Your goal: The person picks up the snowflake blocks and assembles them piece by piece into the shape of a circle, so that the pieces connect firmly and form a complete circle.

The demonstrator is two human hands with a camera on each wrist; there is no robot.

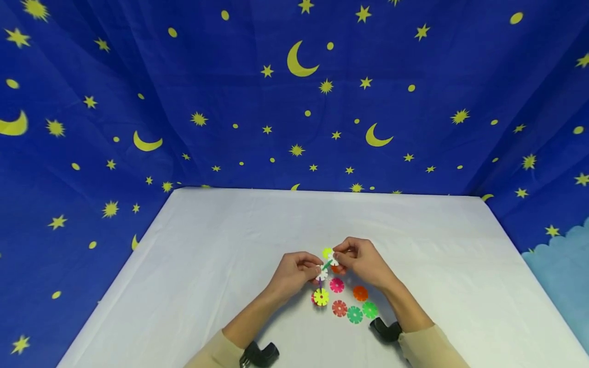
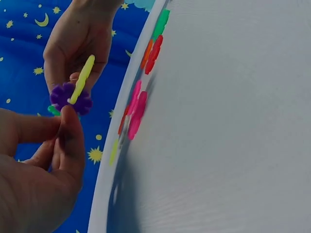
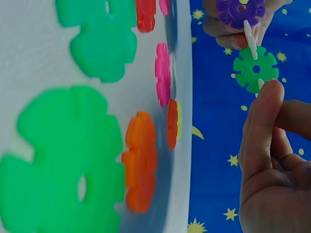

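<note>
Between the two hands hangs a chain of notched plastic discs slotted edge to edge. My left hand [image 1: 296, 273] pinches a white disc [image 1: 323, 274]. Below it hang a purple disc [image 2: 59, 96] and a yellow disc [image 1: 321, 297]. A green disc [image 3: 265, 73] joins that white disc to a second white disc [image 1: 334, 260], pinched between the thumb and fingers of my right hand [image 1: 363, 259]. In the right wrist view, the thumb hides most of this second white disc. The chain is held above the table.
Loose discs lie on the white-covered table [image 1: 221, 230]: pink [image 1: 337, 285], orange [image 1: 360, 293], red [image 1: 339, 308], teal [image 1: 355, 315], green [image 1: 370, 309] and yellow [image 1: 327, 252] among them. A blue star-and-moon curtain [image 1: 257, 97] stands behind. Black devices [image 1: 385, 330] sit at both wrists.
</note>
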